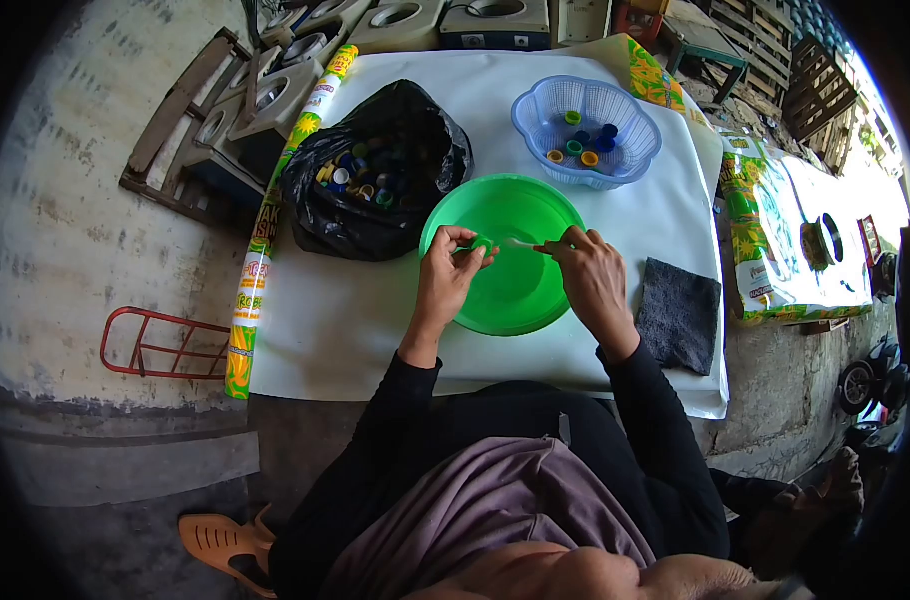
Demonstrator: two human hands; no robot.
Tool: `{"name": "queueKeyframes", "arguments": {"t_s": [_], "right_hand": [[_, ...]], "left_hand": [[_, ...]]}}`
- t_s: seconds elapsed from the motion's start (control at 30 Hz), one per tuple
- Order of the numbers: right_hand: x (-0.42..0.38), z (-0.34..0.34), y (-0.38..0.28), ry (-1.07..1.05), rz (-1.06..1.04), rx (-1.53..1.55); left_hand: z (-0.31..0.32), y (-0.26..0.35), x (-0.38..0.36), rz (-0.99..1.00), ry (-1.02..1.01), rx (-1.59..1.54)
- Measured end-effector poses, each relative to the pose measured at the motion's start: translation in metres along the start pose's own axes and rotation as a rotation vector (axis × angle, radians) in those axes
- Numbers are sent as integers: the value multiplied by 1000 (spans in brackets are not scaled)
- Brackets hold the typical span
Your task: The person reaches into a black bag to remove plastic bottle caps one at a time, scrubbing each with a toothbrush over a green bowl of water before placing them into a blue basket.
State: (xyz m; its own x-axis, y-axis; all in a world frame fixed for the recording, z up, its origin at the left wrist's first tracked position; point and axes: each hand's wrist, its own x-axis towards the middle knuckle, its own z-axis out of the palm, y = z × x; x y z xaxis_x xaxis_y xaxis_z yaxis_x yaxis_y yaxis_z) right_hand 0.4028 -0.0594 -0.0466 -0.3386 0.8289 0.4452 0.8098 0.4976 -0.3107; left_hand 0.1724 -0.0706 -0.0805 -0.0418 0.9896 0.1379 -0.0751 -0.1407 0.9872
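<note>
Over the green basin (505, 315), my left hand (449, 268) pinches a green bottle cap (483, 245) between thumb and fingers. My right hand (592, 272) grips a slim tool (520, 244) with a pale, narrow shaft, its tip right at the cap; the fist hides most of its handle. Left of the basin, a black plastic bag (320, 222) gapes, with many bottle caps (360, 180) of mixed colours inside. Behind and to the right stands a pale blue plastic basket (531, 125) holding several green, blue and yellow-orange caps (589, 158).
A white sheet (665, 220) covers the table, with a printed roll (265, 220) along its left edge. A dark grey cloth (680, 315) lies at the right. Beyond are a red metal rack (165, 345), an orange plastic chair (225, 545) and wooden pallets (820, 90).
</note>
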Motion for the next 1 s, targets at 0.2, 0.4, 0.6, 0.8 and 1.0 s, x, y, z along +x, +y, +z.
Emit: {"name": "queueKeyframes", "arguments": {"t_s": [0.2,0.4,0.6,0.8,1.0], "right_hand": [[7,-33,-12,45,124,180],[-12,-23,-13,8,155,366],[-14,-25,-19,40,144,285],[-11,-20,-16,71,94,235],[0,-4,1,67,-83,-4]], "left_hand": [[-2,1,0,30,-3,124],[-3,-4,2,-49,-40,93],[-4,-2,0,-44,-6,32],[-3,-7,1,25,19,14],[-3,5,1,-17,-18,302]]}}
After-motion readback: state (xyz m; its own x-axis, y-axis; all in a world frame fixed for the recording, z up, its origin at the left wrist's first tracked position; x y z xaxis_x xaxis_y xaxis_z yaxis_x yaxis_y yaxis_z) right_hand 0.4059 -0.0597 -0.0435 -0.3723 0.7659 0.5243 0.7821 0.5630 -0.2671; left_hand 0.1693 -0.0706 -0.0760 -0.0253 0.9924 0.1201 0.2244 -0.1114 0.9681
